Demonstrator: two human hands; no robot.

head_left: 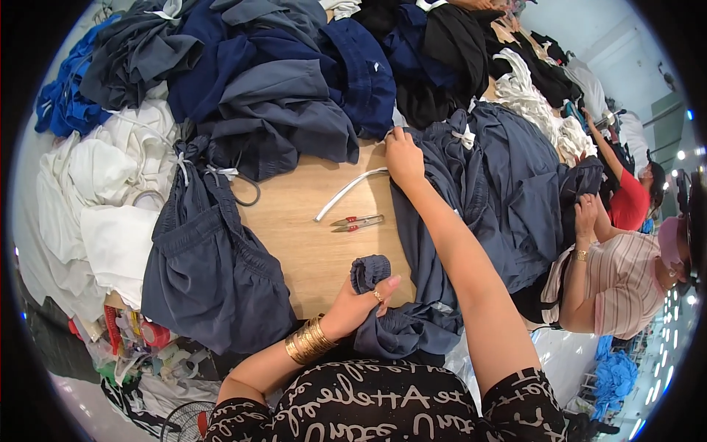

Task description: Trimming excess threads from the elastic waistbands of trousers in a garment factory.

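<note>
My left hand (pixel 357 303) is closed around a slate-blue garment (pixel 401 330) near the front of the table. Its gathered elastic cuff (pixel 370 274) sticks up above my thumb, and the rest hangs down toward my body. Farther off, my right hand (pixel 404 156) has its fingers pinched together at the edge of a heap of slate-blue garments (pixel 490 191); what they grip is hidden. A white cord (pixel 346 193) curves over the tabletop, one end by my right wrist. Between my hands lie thread snips (pixel 358 222) with red on the handles.
Slate-blue elastic-waist trousers (pixel 213 258) hang over the table's (pixel 283 221) left side, beside white garments (pixel 110 214). Navy and grey clothes (pixel 280 96) are heaped at the back. To the right, a person in a striped shirt (pixel 626 287) handles a dark garment; another wears red (pixel 630 202).
</note>
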